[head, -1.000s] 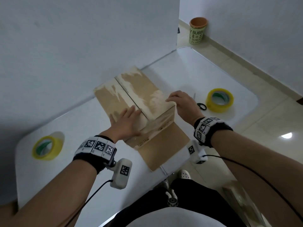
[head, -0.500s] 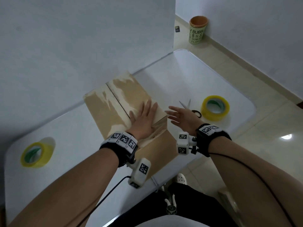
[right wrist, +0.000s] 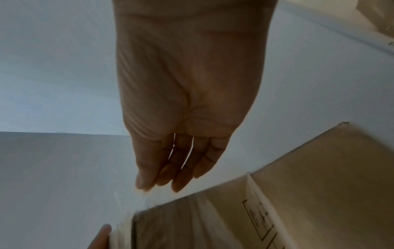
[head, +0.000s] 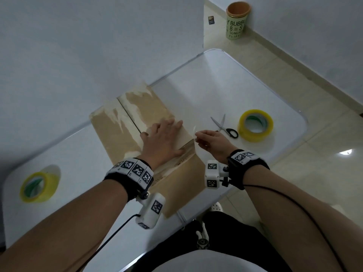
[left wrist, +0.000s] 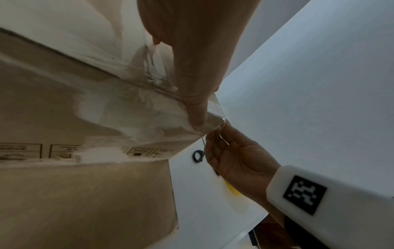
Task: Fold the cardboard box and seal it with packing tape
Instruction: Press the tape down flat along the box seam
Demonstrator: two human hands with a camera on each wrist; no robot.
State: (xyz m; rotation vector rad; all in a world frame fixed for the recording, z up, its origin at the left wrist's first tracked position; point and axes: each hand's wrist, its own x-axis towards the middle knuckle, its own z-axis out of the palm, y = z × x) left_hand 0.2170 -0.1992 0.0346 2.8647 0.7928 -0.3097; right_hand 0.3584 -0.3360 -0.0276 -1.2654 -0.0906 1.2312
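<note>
A brown cardboard box (head: 125,122) lies on the white table (head: 216,85), its top flaps folded shut with a seam between them. My left hand (head: 165,138) lies flat on the top near the right front corner, fingers straight, and the left wrist view shows its thumb (left wrist: 196,109) pressing that corner. A short strip of clear tape (head: 194,133) sticks up from the corner. My right hand (head: 210,138) is beside the corner and pinches the strip's loose end (left wrist: 215,120). A lower flap (head: 182,185) hangs open toward me.
A yellow tape roll (head: 255,125) and scissors (head: 224,126) lie to the right of the box. A second yellow roll (head: 37,185) sits at the table's left end. A white wall runs right behind the box. A green cup (head: 236,20) stands on the floor beyond.
My left hand slid right across the box top to the right front corner. My right hand came off the box edge, opened, and now pinches the clear tape strip there.
</note>
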